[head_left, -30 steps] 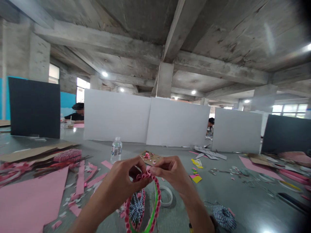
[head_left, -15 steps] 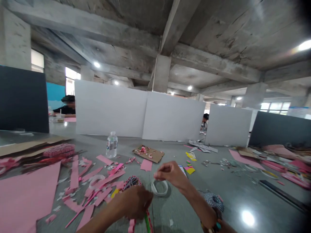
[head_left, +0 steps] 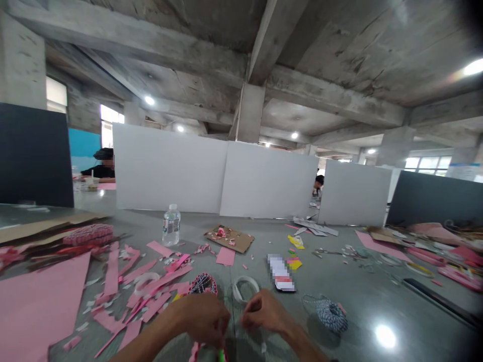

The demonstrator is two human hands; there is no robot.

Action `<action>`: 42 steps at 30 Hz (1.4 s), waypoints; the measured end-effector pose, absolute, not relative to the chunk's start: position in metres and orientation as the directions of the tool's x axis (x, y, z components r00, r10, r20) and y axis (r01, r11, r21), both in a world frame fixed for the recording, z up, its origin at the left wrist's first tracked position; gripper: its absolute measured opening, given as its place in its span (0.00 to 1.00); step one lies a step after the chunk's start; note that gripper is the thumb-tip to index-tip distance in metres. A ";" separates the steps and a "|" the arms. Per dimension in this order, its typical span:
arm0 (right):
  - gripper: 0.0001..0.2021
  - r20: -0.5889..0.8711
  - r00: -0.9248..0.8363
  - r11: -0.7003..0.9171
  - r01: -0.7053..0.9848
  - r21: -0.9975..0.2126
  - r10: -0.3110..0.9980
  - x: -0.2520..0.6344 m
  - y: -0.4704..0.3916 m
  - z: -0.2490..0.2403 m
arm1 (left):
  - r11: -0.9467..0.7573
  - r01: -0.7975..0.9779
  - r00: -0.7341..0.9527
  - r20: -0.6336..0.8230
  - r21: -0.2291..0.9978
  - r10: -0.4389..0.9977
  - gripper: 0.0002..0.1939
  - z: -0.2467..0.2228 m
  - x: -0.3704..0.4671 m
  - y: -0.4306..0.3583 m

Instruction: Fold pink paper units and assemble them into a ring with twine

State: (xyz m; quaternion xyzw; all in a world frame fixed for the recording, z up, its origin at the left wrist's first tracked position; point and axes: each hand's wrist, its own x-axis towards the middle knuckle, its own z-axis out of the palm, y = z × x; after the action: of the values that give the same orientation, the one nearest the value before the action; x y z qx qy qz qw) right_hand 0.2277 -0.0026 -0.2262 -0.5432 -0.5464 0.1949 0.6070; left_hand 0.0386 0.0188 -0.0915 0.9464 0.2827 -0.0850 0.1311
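Observation:
My left hand point(head_left: 206, 317) is closed over a pink and green strip piece point(head_left: 221, 354) at the bottom centre, its fingers curled downward. A dark patterned coil with pink edging point(head_left: 203, 284) lies just beyond it. My right hand point(head_left: 262, 312) is pinched beside it to the right, fingertips together; whatever it may hold is too small to make out. Behind the right hand lies a white ring-shaped roll point(head_left: 246, 290) on the grey table. A ball of grey and white cord point(head_left: 331, 314) rests to the right of my right forearm.
Pink strips point(head_left: 154, 291) and a large pink sheet point(head_left: 41, 301) cover the left. A water bottle point(head_left: 171, 225), a cardboard piece point(head_left: 230, 238) and a phone point(head_left: 281, 273) stand or lie farther back. White panels point(head_left: 267, 178) cross the table. A dark long object point(head_left: 437, 301) lies right.
My right hand has come down and nearer to me, in front of the white roll, uncovering the phone and the cord ball. My left hand has shifted slightly left.

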 end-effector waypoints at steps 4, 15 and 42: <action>0.09 0.428 0.038 0.394 0.324 -0.860 0.903 0.240 -0.006 -0.213 | -0.806 0.561 0.822 -0.016 0.189 0.569 0.08 -0.101 0.053 0.036; 0.13 0.490 -0.214 0.508 0.605 -0.613 0.845 0.244 -0.017 -0.185 | -0.805 0.550 0.799 0.140 0.221 0.584 0.14 -0.151 0.075 0.086; 0.09 0.703 -0.058 0.626 0.511 -0.589 0.709 0.263 -0.018 -0.138 | -0.730 0.338 0.785 0.249 0.594 0.567 0.06 -0.099 0.059 0.078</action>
State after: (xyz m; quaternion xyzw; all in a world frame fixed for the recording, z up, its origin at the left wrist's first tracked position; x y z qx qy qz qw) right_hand 0.2625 -0.0179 -0.1384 -0.4224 -0.7217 0.0916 0.5407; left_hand 0.0592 0.0784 -0.0986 0.9055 0.2499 0.2120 0.2697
